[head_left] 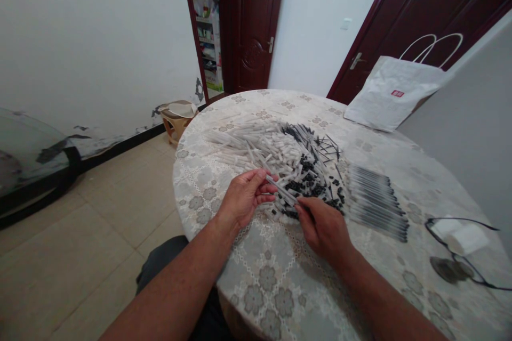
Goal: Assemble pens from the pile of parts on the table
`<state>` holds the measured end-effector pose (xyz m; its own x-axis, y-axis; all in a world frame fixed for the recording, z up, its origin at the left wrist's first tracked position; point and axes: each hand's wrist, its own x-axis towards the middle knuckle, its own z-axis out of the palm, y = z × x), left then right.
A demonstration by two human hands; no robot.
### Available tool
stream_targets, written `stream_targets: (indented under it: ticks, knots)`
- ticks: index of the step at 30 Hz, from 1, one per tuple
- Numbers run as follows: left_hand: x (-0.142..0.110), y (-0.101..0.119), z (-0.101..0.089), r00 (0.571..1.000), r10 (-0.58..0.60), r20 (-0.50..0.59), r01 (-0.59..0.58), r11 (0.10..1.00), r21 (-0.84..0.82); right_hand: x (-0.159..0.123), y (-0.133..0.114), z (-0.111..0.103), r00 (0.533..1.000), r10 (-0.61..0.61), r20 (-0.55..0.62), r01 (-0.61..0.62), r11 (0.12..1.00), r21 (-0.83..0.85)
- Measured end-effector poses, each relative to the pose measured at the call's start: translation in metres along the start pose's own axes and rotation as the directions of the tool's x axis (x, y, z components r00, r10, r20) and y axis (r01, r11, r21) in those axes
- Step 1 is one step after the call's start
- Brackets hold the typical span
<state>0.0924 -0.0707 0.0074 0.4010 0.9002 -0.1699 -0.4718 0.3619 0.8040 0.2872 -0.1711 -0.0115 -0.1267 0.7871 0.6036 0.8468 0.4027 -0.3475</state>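
Note:
My left hand [246, 194] and my right hand [322, 226] are both closed on one white pen barrel [280, 189], which slants between them above the table. The left fingers pinch its upper end, the right fingers its lower end. Just beyond the hands lies a heap of white pen barrels [256, 146], black refills [310, 138] and small black caps [310, 178]. To the right of my right hand, a neat row of assembled pens [376, 200] lies side by side.
The round table [276, 277] wears a lace flower-patterned cloth. A white paper bag [390, 93] leans at the far right. A white charger block with a black cable [466, 237] lies at the right. A small stool [176, 117] stands on the tiled floor, by dark doors.

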Motion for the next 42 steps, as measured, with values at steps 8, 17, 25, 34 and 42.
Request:
stream_targets:
  ticks: [8, 17, 25, 34, 42]
  knots:
    - [0.003, -0.003, 0.001, 1.0, 0.005, -0.019, -0.004, 0.998, 0.06, 0.003, -0.001, 0.0, 0.742, 0.529, 0.412, -0.67, 0.556, 0.492]
    - [-0.001, -0.003, 0.009, 0.994, 0.074, 0.081, -0.102, 0.895, 0.435, 0.02, -0.002, -0.015, 0.873, 0.329, 0.359, -0.452, 0.822, 0.345]
    - [-0.005, 0.001, 0.006, 0.94, 0.052, 0.337, -0.322, 0.462, 0.826, 0.032, 0.014, -0.054, 0.89, 0.172, 0.423, -0.104, 0.979, -0.178]
    - [0.005, 0.006, -0.02, 0.918, 0.111, 0.38, -0.381, -0.014, 0.925, 0.059, 0.136, -0.109, 0.662, 0.744, 0.084, -0.346, 0.404, -0.847]
    - [0.004, 0.007, -0.031, 0.922, -0.065, 0.381, -0.386, -0.08, 0.919, 0.061, 0.192, -0.089, 0.604, 0.797, -0.011, -0.394, 0.287, -0.873]
